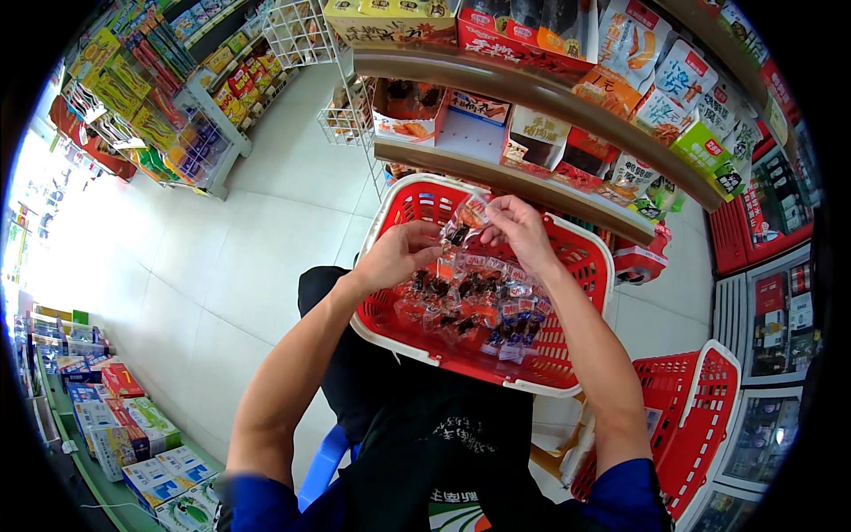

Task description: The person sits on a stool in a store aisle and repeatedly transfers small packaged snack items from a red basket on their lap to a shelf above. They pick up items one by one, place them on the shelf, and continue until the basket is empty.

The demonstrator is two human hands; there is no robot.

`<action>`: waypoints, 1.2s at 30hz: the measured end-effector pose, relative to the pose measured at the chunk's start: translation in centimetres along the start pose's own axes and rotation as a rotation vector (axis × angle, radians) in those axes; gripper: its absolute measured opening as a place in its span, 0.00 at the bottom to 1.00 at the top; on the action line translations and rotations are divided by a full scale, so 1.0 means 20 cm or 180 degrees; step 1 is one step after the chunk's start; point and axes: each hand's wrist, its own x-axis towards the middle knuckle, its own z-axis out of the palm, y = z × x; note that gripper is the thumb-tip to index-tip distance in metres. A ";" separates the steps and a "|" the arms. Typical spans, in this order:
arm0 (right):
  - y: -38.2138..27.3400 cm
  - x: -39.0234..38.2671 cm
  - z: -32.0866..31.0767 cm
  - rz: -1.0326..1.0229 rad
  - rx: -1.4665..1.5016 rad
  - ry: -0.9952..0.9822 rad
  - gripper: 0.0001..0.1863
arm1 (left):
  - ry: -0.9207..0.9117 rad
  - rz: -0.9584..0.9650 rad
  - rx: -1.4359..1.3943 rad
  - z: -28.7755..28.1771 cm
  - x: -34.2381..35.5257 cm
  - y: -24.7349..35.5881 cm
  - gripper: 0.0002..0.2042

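A red plastic shopping basket (461, 362) with a white rim rests by my lap. Inside it lie many small clear snack packets (479, 297) with dark and orange contents; some near its right side have blue print. My right hand (523, 235) pinches a clear snack packet (472, 213) above the pile, toward the basket's far side. My left hand (403, 255) is curved over the basket's left part, thumb and fingers apart. Its fingertips are beside the raised packets; any contact there is hard to make out.
Directly ahead, a shelf (532, 84) holds snack boxes and pouches, with a gap on its lower tier. A white wire rack (341, 115) stands at its left. A second red basket (696, 417) is at my right, beside glass-fronted coolers (767, 417). Stacked cartons (133, 426) line the lower left.
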 end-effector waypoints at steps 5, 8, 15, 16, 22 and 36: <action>-0.22 -0.03 0.01 -0.0240 -0.0002 -0.0058 0.10 | 0.0144 0.0197 -0.0280 0.04 -0.01 0.07 0.13; -0.30 0.00 0.02 -0.0264 -0.0462 -0.0337 0.12 | 0.0420 0.0528 0.0004 0.01 0.02 0.10 0.11; -0.48 0.22 0.21 -0.1571 -0.0099 0.0522 0.09 | 0.2170 0.1830 0.0335 -0.15 0.13 0.23 0.17; -0.49 0.27 0.22 -0.1735 -0.0195 0.0619 0.09 | 0.2223 0.1827 0.0556 -0.17 0.13 0.26 0.18; -0.48 0.52 0.29 -0.2493 -0.1346 0.0604 0.07 | 0.2143 0.2314 0.2142 -0.24 0.21 0.30 0.23; -0.45 0.95 0.24 -0.3067 -0.3763 0.1480 0.13 | 0.1460 0.2094 0.3693 -0.42 0.48 0.35 0.24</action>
